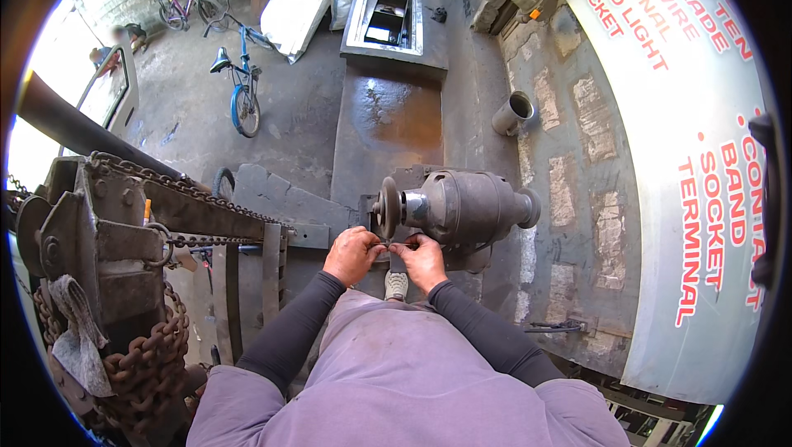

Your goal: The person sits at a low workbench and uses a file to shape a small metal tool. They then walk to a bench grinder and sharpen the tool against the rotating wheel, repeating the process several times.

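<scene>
My left hand [350, 256] and my right hand [420, 262] meet just below the wheel [388, 204] of a grey bench grinder with a rounded motor [466, 206]. Both have fingers pinched together around something small that I cannot make out. A second round disc [530, 209] is on the motor's right end. A dark narrow piece shows between my hands, and my light shoe [396, 286] is visible beneath them.
Left stands a heavy steel frame [107, 241] with rusty chains [148, 356] and a rag [78, 331]. Beyond are two bicycles [244, 92], white sacks [285, 14], a basin [355, 35] and a person [132, 35]. A pipe [512, 113] and large sign [676, 199] are right.
</scene>
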`<state>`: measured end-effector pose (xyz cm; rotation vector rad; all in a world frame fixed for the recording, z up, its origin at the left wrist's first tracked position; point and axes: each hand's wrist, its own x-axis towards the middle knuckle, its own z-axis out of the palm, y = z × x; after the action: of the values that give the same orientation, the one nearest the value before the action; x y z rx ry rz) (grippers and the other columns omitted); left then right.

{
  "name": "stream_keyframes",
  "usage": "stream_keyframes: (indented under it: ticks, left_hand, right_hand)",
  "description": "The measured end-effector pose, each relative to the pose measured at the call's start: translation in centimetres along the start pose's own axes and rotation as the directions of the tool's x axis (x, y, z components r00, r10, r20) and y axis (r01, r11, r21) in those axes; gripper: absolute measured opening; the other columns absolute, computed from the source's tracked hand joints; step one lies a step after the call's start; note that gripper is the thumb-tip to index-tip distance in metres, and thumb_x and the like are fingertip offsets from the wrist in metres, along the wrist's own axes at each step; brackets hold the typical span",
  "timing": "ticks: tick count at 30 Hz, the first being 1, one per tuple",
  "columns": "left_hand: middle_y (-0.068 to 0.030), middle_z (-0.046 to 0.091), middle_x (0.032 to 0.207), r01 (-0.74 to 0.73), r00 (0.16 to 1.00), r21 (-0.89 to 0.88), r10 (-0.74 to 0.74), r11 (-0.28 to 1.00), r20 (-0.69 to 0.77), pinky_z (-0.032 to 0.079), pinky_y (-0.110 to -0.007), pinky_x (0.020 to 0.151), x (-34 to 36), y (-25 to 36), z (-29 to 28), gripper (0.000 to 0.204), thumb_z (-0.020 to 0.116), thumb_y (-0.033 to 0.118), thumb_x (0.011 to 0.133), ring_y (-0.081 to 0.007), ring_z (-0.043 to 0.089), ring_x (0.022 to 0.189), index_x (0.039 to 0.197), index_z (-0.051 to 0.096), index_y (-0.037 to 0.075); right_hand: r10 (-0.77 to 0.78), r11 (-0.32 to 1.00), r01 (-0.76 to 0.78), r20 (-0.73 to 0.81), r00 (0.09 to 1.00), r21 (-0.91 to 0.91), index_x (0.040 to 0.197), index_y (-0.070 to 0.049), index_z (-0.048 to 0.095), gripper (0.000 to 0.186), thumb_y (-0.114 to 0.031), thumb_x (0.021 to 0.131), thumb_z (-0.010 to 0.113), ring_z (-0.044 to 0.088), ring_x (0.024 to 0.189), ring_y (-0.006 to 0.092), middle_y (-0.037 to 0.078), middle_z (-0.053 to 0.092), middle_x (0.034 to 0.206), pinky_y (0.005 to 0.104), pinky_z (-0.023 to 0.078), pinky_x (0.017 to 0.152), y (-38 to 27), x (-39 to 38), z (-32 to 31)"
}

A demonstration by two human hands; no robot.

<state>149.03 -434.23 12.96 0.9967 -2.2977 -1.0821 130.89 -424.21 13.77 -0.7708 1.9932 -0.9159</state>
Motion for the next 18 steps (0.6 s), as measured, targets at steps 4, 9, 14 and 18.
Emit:
stream_keyframes:
  ticks: [4, 9, 14, 18]
  left_hand:
    - [-0.0149, 0.073, 0.089, 0.032, 0.999, -0.032, -0.031, 0.999, 0.03, 0.057, -0.046, 0.088, 0.2, -0.1, -0.3, 0.023, 0.084, 0.022, 0.092, -0.0361, 0.072, 0.093, 0.097, 0.081, 0.0]
    - [-0.015, 0.075, 0.096, 0.081, 0.993, -0.012, -0.079, 0.997, 0.083, 0.057, -0.047, 0.091, 0.2, 0.1, -0.6, 0.022, 0.083, 0.024, 0.093, -0.037, 0.073, 0.099, 0.097, 0.082, 0.002]
    - [-0.0159, 0.076, 0.097, 0.099, 0.99, -0.023, -0.096, 0.995, 0.1, 0.057, -0.048, 0.091, 0.7, 0.5, -1.0, 0.022, 0.082, 0.023, 0.094, -0.0376, 0.073, 0.1, 0.097, 0.082, 0.002]
    - [-0.0164, 0.076, 0.097, 0.111, 0.989, -0.039, -0.106, 0.993, 0.101, 0.057, -0.048, 0.092, 1.2, 0.4, -1.0, 0.022, 0.083, 0.024, 0.094, -0.0378, 0.073, 0.1, 0.097, 0.082, 0.002]
  right_hand:
    - [-0.012, 1.0, 0.012, -0.008, 1.0, -0.022, 0.099, 0.006, 0.078, 0.03, -0.021, 0.091, 0.09, 0.07, 0.081, 0.0153, 0.012, 0.079, 0.089, 0.0342, 0.057, 0.076, 0.1, 0.0, 0.3]
    - [-0.005, 1.0, 0.004, -0.009, 1.0, -0.024, 0.099, 0.006, 0.078, 0.034, -0.024, 0.09, 0.091, 0.069, 0.08, 0.0165, 0.012, 0.079, 0.089, 0.0354, 0.056, 0.076, -0.3, -0.2, 0.3]
    - [0.002, 1.0, -0.002, -0.013, 1.0, -0.03, 0.1, 0.006, 0.078, 0.036, -0.025, 0.09, 0.092, 0.07, 0.081, 0.0174, 0.013, 0.08, 0.09, 0.0361, 0.056, 0.076, -0.7, -0.1, 0.0]
    - [0.006, 0.999, -0.008, -0.026, 1.0, -0.052, 0.102, 0.008, 0.079, 0.041, -0.029, 0.088, 0.092, 0.076, 0.082, 0.024, 0.02, 0.082, 0.092, 0.0371, 0.059, 0.079, -1.2, 0.2, -0.2]
